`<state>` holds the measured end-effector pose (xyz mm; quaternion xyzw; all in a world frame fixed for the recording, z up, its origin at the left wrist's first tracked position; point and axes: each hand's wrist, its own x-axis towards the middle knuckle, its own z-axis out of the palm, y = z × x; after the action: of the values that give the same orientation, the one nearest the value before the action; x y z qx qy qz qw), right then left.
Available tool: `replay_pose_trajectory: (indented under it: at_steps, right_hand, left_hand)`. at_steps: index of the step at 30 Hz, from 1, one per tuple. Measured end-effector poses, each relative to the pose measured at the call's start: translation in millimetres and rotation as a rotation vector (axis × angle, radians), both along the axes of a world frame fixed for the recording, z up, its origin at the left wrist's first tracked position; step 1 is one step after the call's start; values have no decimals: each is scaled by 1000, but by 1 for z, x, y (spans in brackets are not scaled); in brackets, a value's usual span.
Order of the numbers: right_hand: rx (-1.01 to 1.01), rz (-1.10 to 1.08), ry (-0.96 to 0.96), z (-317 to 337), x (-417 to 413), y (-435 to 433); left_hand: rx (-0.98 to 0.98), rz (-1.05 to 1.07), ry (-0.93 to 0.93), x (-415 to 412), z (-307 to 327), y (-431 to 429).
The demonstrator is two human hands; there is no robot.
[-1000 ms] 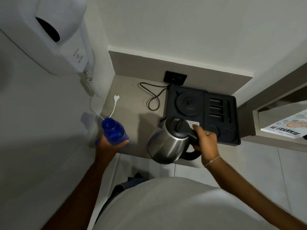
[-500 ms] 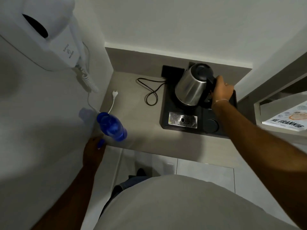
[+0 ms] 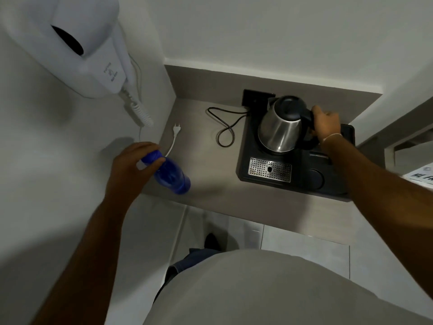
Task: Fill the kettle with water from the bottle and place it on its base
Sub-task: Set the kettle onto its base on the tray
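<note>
The steel kettle with a black lid and handle stands on the round base at the back of the black tray; the base itself is hidden beneath it. My right hand is closed around the kettle's handle. The blue water bottle stands on the grey counter near its front left corner. My left hand grips the bottle's top, where a blue cap shows between my fingers.
A metal drip grate sits at the tray's front. A black cord loops on the counter, and a white plug lies near the left wall. A white wall-mounted hair dryer hangs above left. A shelf with a leaflet is at right.
The kettle went from beside the counter's front edge to the tray's base. The bottle was set on the counter, and my left hand rose from below it to its top.
</note>
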<state>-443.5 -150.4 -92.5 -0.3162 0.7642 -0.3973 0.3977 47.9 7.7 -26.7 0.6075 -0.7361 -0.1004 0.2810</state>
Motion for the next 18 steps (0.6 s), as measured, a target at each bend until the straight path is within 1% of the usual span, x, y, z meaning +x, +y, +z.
replay_pose_trajectory:
  at_steps: [3, 6, 8, 12, 15, 18]
  right_hand:
    - [-39, -36, -31, 1, 1, 2]
    - [-65, -96, -103, -4, -1, 15]
    - [-60, -101, -82, -11, -1, 22]
    - [-80, -137, -54, -15, 4, 27]
    - [-110, -146, -36, -15, 3, 25]
    - [-115, -137, -44, -14, 0, 25]
  left_hand:
    - [38, -75, 21, 3, 3, -4]
    - [83, -84, 106, 5, -1, 2]
    - [119, -83, 156, 5, -3, 6]
    - [150, -90, 153, 9, -4, 9]
    - [175, -156, 116, 9, -2, 6]
    - [273, -227, 95, 10, 3, -2]
